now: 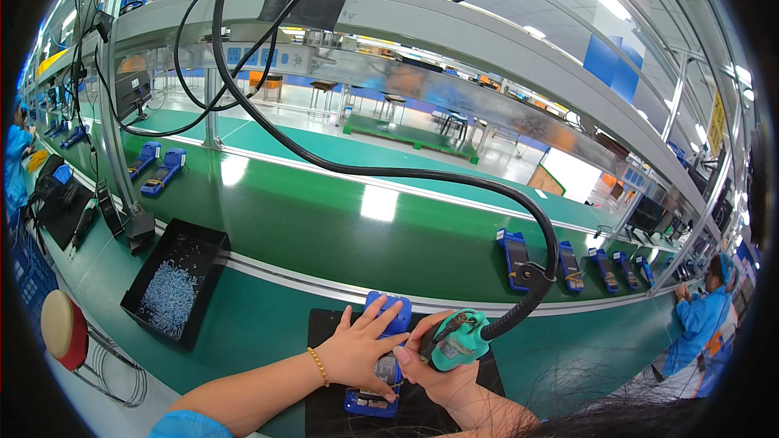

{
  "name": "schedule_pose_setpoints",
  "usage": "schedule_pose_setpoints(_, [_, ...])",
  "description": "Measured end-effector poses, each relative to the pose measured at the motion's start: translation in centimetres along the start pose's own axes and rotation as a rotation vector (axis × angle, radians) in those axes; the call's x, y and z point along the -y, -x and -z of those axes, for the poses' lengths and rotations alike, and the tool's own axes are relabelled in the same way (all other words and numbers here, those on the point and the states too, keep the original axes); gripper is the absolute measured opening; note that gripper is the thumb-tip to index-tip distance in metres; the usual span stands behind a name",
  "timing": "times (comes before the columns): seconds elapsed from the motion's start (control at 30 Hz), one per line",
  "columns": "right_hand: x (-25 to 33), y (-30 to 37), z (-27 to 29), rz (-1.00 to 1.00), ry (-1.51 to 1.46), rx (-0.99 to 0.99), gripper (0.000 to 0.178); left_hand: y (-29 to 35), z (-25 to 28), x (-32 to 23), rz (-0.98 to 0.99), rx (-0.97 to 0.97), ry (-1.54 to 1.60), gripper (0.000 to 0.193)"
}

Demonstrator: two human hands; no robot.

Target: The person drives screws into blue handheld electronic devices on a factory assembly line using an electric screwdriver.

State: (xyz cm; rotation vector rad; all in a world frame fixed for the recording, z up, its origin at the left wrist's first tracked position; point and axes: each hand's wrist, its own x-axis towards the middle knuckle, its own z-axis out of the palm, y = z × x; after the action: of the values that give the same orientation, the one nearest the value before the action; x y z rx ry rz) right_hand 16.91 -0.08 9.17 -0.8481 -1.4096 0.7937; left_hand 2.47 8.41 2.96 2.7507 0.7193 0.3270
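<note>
Left hand [357, 354]: fingers apart, laid across blue device [385, 370] on black mat [324, 326]. Right hand [445, 379]: clamped on green power tool [460, 346]. Step: apparently fastening; next move calls for steady device, aligned tool. Farther: black tray [204, 237], small blue pieces [169, 298].

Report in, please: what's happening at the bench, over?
Left-hand grip spread over blue device. Right-hand grip closed around green tool. Device on black mat, partly covered. Black cable arches up from tool, not crossing device.
</note>
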Motion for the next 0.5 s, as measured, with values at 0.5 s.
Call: schedule_pose_setpoints(0.5, [0.7,0.1,-0.4,-0.085,0.083,-0.027,0.031,0.0,0.1,0.2,-0.004,0.004,0.020,0.106])
